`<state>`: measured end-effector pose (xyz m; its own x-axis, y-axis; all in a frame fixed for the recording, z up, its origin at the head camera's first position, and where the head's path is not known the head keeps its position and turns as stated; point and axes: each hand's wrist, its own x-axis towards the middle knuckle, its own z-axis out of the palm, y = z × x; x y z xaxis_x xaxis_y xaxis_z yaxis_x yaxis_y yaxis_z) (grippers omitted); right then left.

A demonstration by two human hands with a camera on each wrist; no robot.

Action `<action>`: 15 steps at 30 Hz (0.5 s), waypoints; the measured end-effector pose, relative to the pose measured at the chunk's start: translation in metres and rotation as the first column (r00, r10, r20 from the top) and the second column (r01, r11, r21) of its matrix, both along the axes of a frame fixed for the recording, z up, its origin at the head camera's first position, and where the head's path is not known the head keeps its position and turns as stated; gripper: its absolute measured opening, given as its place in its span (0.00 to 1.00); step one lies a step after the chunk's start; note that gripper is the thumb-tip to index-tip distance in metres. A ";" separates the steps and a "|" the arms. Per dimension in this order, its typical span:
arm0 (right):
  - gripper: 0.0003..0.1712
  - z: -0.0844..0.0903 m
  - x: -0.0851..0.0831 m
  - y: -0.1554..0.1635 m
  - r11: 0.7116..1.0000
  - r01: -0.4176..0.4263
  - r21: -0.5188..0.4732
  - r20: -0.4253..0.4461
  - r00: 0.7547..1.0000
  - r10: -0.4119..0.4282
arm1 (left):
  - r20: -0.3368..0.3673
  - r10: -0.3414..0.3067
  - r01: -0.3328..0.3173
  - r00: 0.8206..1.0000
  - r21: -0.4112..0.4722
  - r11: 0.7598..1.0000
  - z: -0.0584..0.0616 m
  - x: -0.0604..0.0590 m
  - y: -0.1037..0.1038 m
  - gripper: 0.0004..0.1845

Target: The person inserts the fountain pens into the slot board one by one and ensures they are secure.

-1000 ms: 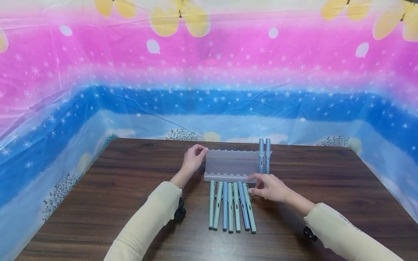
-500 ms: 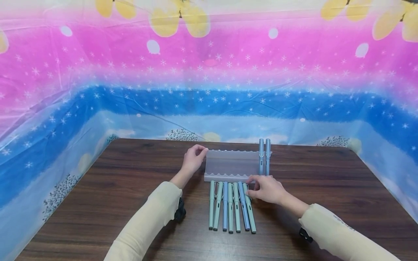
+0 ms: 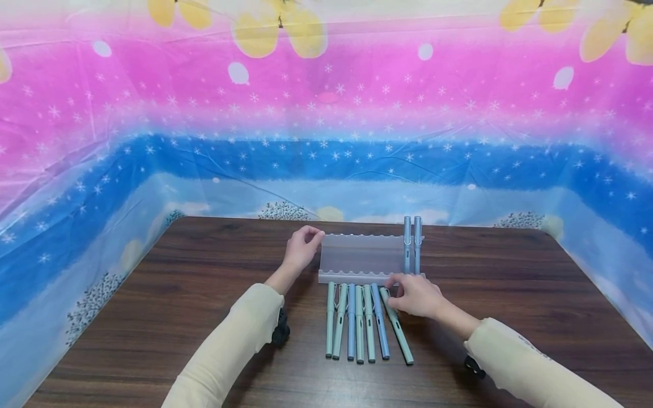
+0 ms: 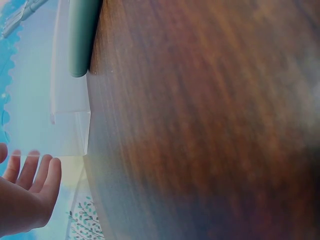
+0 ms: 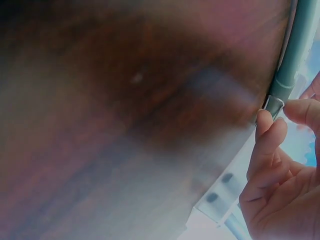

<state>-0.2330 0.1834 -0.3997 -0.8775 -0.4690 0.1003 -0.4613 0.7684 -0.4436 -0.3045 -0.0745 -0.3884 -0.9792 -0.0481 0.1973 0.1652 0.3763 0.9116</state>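
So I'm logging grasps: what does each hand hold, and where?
Right hand pinches the rightmost pen at its top end. Left hand grips the rack at its left edge.

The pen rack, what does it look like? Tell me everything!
The rack is frosted, see-through plastic with wavy notched edges front and back. It sits flat on the brown table. Two blue pens lie in its rightmost notches; the other notches are bare. The left hand holds its far left corner. Six more pens lie just before it.

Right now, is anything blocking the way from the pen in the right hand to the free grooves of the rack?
Nothing visible does. The right hand pinches the rightmost pen just before the rack, whose grooves left of the two racked pens lie bare.
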 end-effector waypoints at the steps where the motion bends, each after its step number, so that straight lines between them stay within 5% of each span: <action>1: 0.15 0.000 0.000 0.000 1.000 0.003 0.000 0.000 1.000 -0.003 | 0.000 0.000 0.000 1.000 0.000 1.000 0.000 0.000 0.000 0.11; 15: 0.21 -0.001 0.000 0.003 0.997 -0.076 -0.005 0.037 0.996 0.076 | 0.009 0.004 -0.004 1.000 -0.007 1.000 -0.003 -0.003 0.000 0.12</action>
